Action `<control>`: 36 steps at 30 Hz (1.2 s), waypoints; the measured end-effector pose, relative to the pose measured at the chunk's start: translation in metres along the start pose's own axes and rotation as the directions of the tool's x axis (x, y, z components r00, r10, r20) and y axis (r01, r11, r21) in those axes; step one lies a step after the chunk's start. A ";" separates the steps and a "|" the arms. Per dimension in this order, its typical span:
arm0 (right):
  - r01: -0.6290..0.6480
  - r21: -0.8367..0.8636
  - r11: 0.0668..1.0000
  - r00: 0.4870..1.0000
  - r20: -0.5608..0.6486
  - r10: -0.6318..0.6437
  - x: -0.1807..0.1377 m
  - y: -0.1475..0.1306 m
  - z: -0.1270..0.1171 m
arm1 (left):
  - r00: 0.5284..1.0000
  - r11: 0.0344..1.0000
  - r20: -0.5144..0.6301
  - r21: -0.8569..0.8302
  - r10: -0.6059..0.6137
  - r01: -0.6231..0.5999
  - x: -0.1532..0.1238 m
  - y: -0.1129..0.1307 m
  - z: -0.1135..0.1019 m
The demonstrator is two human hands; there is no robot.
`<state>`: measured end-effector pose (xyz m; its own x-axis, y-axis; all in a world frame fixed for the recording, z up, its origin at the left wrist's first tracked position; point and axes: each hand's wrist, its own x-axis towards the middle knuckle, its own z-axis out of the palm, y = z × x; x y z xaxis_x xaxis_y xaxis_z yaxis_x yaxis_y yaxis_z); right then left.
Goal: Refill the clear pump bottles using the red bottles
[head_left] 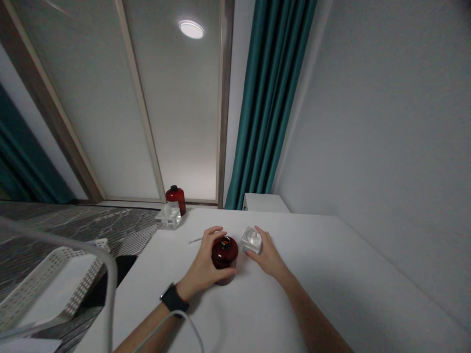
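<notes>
Dark red, glossy and see-through at the mouth, the squat round-shouldered bottle (225, 254) is near the middle of the white tabletop (294, 304), in the left hand (203, 267), whose thumb and fingers curve around opposite sides of its body. That grip leaves the neck uncovered, probably to steady the bottle without blocking its opening. Its long axis is close to vertical, the mouth pointing up; whether the base bears fully on the table, I cannot tell. Just to its right, the right hand (270, 257) holds a clear, square-sided block (251, 240) between thumb and fingers, seemingly gripped by its edges so the upper face stays exposed. The block looks nearly as wide as long, so no long axis stands out.
</notes>
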<state>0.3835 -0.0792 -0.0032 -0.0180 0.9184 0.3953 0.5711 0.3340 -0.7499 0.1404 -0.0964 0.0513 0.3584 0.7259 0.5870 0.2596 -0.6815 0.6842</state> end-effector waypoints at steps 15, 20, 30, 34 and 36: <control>-0.017 0.123 0.992 1.000 -0.009 0.018 -0.001 -0.019 -0.003 | 0.993 0.985 0.014 -0.119 -0.121 0.122 -0.005 -0.010 -0.005; -0.074 0.248 0.966 0.990 0.134 0.041 -0.007 -0.040 -0.009 | 0.977 0.955 -0.049 -0.223 -0.209 0.194 -0.003 -0.009 -0.005; -0.119 0.477 0.871 0.974 0.227 0.009 -0.021 -0.077 -0.005 | 0.960 0.934 -0.105 -0.282 -0.258 0.220 -0.008 -0.010 -0.003; -0.167 0.548 0.820 0.976 0.209 0.059 -0.028 -0.085 0.006 | 0.945 0.927 -0.176 -0.308 -0.276 0.214 -0.008 -0.008 -0.002; -0.194 0.603 0.773 0.974 0.211 0.079 -0.032 -0.088 0.011 | 0.942 0.927 -0.190 -0.313 -0.275 0.207 -0.007 -0.007 -0.003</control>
<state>0.3247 -0.1352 0.0444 -0.1455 0.9660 0.2137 -0.0501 0.2086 -0.9767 0.1334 -0.0965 0.0430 0.0957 0.8891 0.4475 0.0337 -0.4522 0.8913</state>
